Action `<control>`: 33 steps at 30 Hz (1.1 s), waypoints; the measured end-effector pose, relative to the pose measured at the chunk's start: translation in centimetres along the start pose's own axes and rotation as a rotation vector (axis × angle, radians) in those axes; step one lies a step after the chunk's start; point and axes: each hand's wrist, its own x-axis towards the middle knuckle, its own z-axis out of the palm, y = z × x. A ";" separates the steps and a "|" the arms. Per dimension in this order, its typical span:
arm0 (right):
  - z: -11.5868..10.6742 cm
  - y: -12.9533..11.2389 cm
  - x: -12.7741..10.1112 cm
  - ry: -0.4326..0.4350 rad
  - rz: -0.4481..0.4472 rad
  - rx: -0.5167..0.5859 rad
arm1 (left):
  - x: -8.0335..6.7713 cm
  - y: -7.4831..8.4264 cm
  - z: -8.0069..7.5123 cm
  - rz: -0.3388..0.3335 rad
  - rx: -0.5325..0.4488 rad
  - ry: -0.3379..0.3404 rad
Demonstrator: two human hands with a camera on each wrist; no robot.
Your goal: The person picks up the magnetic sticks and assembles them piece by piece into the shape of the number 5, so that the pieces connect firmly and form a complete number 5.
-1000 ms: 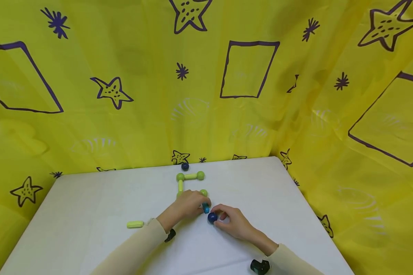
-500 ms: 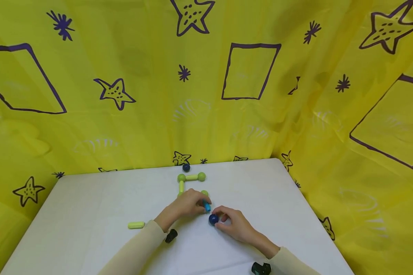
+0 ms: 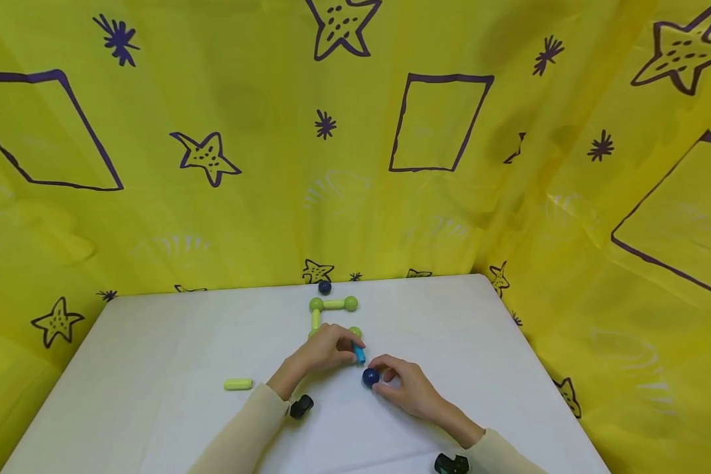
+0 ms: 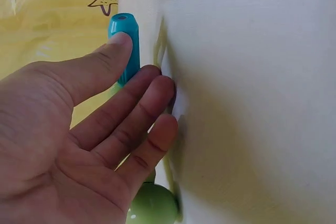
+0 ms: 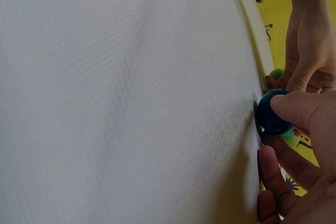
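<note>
In the head view my left hand (image 3: 330,347) pinches a short light-blue rod (image 3: 359,354). The left wrist view shows the thumb laid along the rod (image 4: 124,24), whose free end points toward the dark blue ball. My right hand (image 3: 410,387) holds that glossy dark blue ball (image 3: 370,377) between thumb and fingers, close over the table; its thumb presses the ball (image 5: 268,114) in the right wrist view. A small gap separates rod and ball. Just behind the left hand lies a frame of green balls (image 3: 316,304) and pale green rods (image 3: 334,305), partly covered by that hand.
A loose pale green rod (image 3: 238,384) lies on the white table (image 3: 154,368), left of the hands. Another dark blue ball (image 3: 324,287) sits near the back edge. A yellow curtain (image 3: 261,217) with drawn stars surrounds the table's back and sides.
The light-blue rod has tilted a little in the left hand, and more of it shows. Both hands keep their hold at nearly the same spot. The head view has shifted slightly.
</note>
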 end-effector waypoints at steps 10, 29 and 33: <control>0.1 -0.3 -0.1 0.018 -0.026 0.006 | -0.3 0.2 0.4 -0.051 -0.066 0.040; 1.1 -0.7 0.5 0.100 -0.051 -0.043 | -0.4 0.1 0.9 0.003 -0.122 0.081; 1.4 -0.9 0.6 0.120 -0.048 -0.045 | -0.5 0.1 0.9 -0.004 -0.127 0.077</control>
